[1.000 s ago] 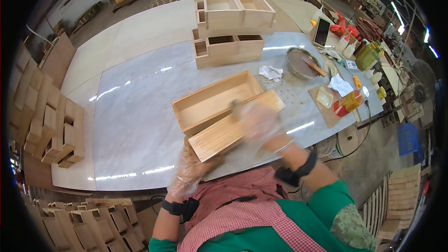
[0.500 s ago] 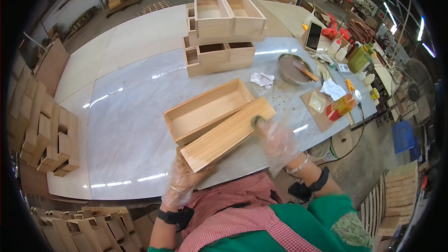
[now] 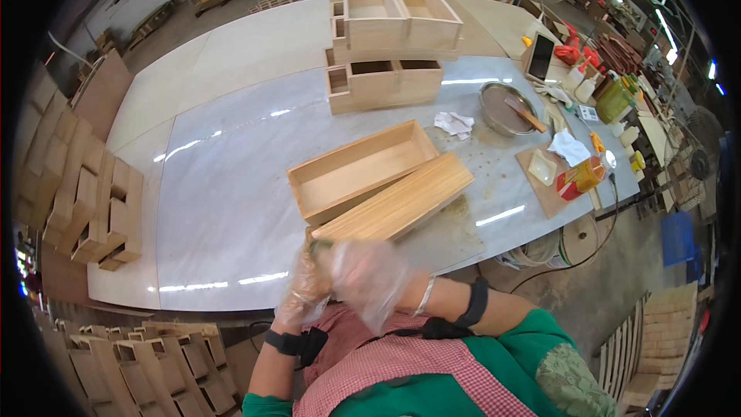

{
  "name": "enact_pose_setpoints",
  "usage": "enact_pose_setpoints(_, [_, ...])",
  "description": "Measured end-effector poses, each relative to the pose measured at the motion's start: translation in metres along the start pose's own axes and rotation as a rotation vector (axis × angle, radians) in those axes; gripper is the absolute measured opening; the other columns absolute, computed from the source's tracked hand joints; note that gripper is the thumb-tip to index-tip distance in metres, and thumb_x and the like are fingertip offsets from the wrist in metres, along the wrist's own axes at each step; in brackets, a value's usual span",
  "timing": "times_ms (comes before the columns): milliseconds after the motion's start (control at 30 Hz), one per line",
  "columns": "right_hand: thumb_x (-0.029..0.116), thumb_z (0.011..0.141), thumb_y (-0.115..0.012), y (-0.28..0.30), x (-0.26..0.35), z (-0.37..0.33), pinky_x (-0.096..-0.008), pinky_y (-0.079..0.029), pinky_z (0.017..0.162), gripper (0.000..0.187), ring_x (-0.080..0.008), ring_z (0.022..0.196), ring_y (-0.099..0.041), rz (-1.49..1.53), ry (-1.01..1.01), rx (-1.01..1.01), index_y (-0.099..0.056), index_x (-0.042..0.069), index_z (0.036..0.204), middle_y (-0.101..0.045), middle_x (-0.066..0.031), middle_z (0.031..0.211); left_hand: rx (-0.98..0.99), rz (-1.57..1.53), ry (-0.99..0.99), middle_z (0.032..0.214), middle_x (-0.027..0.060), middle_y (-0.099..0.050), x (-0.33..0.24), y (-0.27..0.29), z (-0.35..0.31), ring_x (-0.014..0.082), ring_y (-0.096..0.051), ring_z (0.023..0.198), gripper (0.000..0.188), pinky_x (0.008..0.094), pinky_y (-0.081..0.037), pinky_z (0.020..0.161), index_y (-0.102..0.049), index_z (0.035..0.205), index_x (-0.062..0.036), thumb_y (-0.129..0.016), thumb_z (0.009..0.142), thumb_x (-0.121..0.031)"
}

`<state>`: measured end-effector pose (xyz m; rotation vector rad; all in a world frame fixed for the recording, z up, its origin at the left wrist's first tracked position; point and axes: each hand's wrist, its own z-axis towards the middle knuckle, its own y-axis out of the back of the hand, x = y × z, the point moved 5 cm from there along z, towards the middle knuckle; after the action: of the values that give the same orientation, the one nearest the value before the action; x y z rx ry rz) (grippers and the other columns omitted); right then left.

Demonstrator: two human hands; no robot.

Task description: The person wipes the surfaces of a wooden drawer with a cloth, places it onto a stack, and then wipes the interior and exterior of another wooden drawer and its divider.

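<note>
A long pale wooden piece (image 3: 397, 197) lies slanted near the table's front edge, its grained flat face up. It rests against the side of an open rectangular wooden box (image 3: 355, 150). Under the piece's near left end is my left hand (image 3: 305, 286), in a clear plastic glove and closed around that end. My right hand (image 3: 369, 272), gloved too and blurred by motion, is over the same end, beside the left. Its fingers are closed on a small dark green pad (image 3: 318, 245), which is partly hidden.
Stacked wooden boxes (image 3: 394, 42) stand at the table's back. To the right are a crumpled white cloth (image 3: 454, 125), a metal bowl (image 3: 505, 112) holding a wooden-handled brush, a phone (image 3: 540, 56) and several bottles (image 3: 584, 89). More boxes (image 3: 108, 208) are piled at left.
My right hand has swept with the pad from the piece's far right end to its near left end. My left hand keeps its hold. The whole view has shifted slightly.
</note>
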<state>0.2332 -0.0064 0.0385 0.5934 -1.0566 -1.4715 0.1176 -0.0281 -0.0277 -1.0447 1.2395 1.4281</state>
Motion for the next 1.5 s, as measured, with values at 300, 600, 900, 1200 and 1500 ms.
enact_pose_setpoints(300, [0.01,0.083,-0.053,0.025,-0.086,-0.002,-0.0348,-0.044,0.043,0.001,-0.0223,0.051,-0.054,-0.089,0.104,-0.303,-0.053,0.008,0.082,-0.051,-0.008,0.061,-0.089,-0.117,0.039,0.111,0.004,-0.059,-0.037,-0.002,0.006,0.0155,-0.056,0.099,0.072,0.0304,-0.048,0.089,-0.04,0.13,-0.0062,-0.082,0.072,-0.011])
enact_pose_setpoints(600, [0.009,0.078,-0.057,0.026,-0.003,0.022,-0.0392,-0.044,0.045,0.017,-0.0269,0.055,-0.056,-0.114,-0.007,0.126,-0.057,0.008,0.096,-0.052,-0.0079,0.062,-0.128,-0.47,0.006,0.124,0.0073,-0.054,0.013,-0.004,-0.007,0.0171,-0.055,0.107,0.068,0.0326,-0.046,0.095,-0.038,0.133,-0.006,-0.077,0.079,-0.021])
enact_pose_setpoints(900, [0.009,0.08,-0.056,0.015,0.017,0.035,-0.0384,-0.046,0.047,0.018,-0.0279,0.062,-0.059,-0.067,-0.054,0.12,-0.059,0.008,0.097,-0.056,-0.0111,0.068,-0.057,-0.168,-0.104,0.131,0.0055,-0.051,0.002,0.004,-0.012,0.0153,-0.051,0.115,0.056,0.0324,-0.043,0.101,-0.039,0.132,-0.0061,-0.065,0.09,-0.032])
enact_pose_setpoints(1200, [0.021,0.079,-0.056,0.089,-0.18,-0.107,-0.0461,-0.049,0.063,0.034,-0.0351,0.069,-0.061,-0.409,-0.815,-0.086,-0.065,0.013,0.111,-0.063,-0.0151,0.079,0.026,-0.09,0.039,0.127,0.0061,-0.054,0.011,-0.008,0.002,0.017,-0.051,0.118,0.072,0.033,-0.04,0.105,-0.034,0.134,-0.0087,-0.077,0.077,-0.015])
enact_pose_setpoints(1500, [0.018,0.079,-0.057,0.08,-0.145,-0.083,-0.0415,-0.051,0.066,0.028,-0.0317,0.076,-0.063,-0.312,-0.889,-0.061,-0.065,0.011,0.105,-0.065,-0.0157,0.083,-0.044,-0.152,0.115,0.12,0.0078,-0.057,-0.007,-0.007,-0.007,0.018,-0.052,0.114,0.074,0.0335,-0.043,0.1,-0.037,0.128,-0.0043,-0.082,0.07,-0.011])
